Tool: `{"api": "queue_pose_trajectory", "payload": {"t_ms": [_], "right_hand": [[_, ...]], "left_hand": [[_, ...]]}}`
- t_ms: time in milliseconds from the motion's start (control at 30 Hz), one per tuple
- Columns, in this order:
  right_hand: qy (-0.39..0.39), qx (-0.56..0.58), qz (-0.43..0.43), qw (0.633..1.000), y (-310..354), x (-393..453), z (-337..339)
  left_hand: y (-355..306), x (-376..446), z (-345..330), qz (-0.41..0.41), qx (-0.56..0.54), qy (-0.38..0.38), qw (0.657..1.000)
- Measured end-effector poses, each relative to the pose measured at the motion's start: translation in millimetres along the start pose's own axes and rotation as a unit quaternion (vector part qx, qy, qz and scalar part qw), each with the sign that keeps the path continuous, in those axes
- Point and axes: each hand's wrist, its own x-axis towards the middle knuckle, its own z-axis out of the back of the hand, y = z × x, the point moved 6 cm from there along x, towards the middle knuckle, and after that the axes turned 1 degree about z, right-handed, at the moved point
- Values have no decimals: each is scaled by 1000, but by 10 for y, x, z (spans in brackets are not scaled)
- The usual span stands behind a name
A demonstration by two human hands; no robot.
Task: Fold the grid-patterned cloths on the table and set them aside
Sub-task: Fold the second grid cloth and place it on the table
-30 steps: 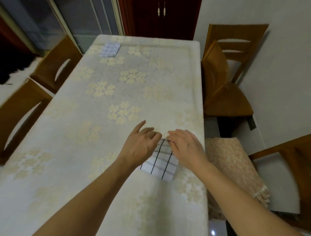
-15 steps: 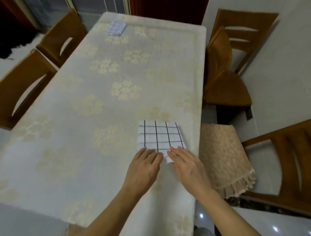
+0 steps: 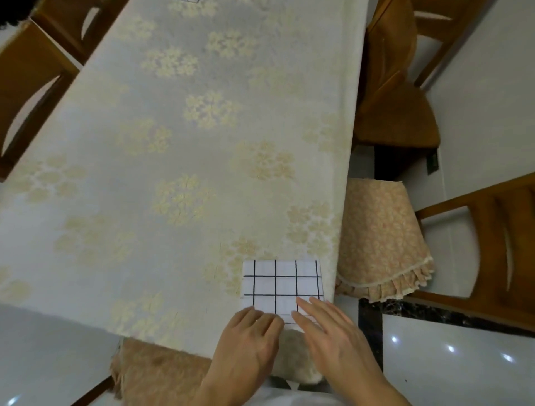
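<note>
Pressing the fold flat at the desk's near right corner

Floral-covered desk (image 3: 179,150) carries the grid cloth (image 3: 282,282), folded to a small square by its near right corner. Left hand (image 3: 249,336) and right hand (image 3: 333,333) lie flat, fingers straight, on its near edge. Likely next: another fold or lift aside; needs a pinch.

- On the table (image 3: 179,150), near its front right corner: a folded grid-patterned cloth (image 3: 282,284).
- On the cloth's near edge: left hand (image 3: 249,339) at the left, right hand (image 3: 333,342) at the right, side by side, fingers flat.
- At the table's far edge: a second grid-patterned cloth (image 3: 189,1), barely in view.
- Right of the table: two wooden chairs (image 3: 399,87), one behind the other; on the nearer chair (image 3: 492,246), a fringed seat cover (image 3: 379,240).
- Left of the table: two more chairs (image 3: 26,95).
</note>
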Motion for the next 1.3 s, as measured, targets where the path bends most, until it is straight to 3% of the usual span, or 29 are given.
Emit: {"api": "queue_pose_trajectory", "payload": {"t_ms": [333, 500, 633, 733, 833, 1000, 1300], "right_hand": [[26, -3, -77, 997, -456, 670, -172], [43, -23, -90, 995, -684, 880, -294], [19, -49, -101, 994, -636, 841, -263], [2, -55, -63, 997, -420, 747, -313], [36, -60, -42, 997, -277, 667, -499], [94, -66, -80, 990, -457, 614, -760], [99, -89, -113, 985, -572, 481, -768]], "left_hand": [[479, 725, -184, 34, 104, 36, 993], [630, 890, -342, 48, 100, 23, 994], [606, 825, -347, 67, 70, 4, 995], [511, 671, -424, 52, 40, -2, 998], [522, 547, -623, 41, 57, 18, 997], [642, 526, -854, 40, 83, 45, 995], [860, 441, -845, 80, 104, 64, 989]]}}
